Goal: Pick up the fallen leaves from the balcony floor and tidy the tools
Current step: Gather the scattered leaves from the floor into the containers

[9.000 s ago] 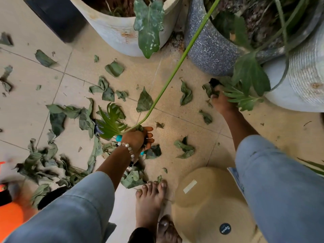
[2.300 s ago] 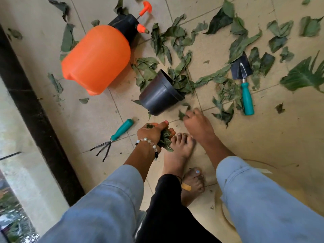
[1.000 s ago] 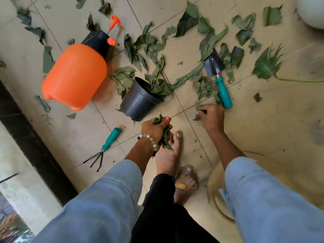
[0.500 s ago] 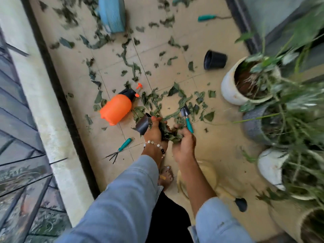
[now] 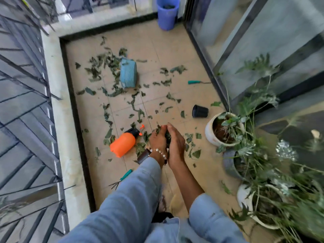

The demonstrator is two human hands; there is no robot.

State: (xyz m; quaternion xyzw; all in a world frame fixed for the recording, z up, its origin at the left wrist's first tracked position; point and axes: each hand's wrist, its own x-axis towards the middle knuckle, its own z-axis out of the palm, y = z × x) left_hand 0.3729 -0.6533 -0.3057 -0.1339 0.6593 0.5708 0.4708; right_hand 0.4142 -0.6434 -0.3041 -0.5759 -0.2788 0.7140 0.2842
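We cup a bundle of dark green fallen leaves between our left hand and right hand, fingers curled round it, above the tan tiled balcony floor, just right of the orange plastic spray bottle lying there.

Person rose from a crouch; the view went from close floor tiles to the whole balcony. Right hand, which was picking leaf bits off the floor near the trowel, came up and joined the left hand; both now cupped one bunch of leaves between them, well above the floor. Left hand's bunch got bigger. Bare feet and straw hat dropped out of sight. Blue bucket and blue basket came into view.
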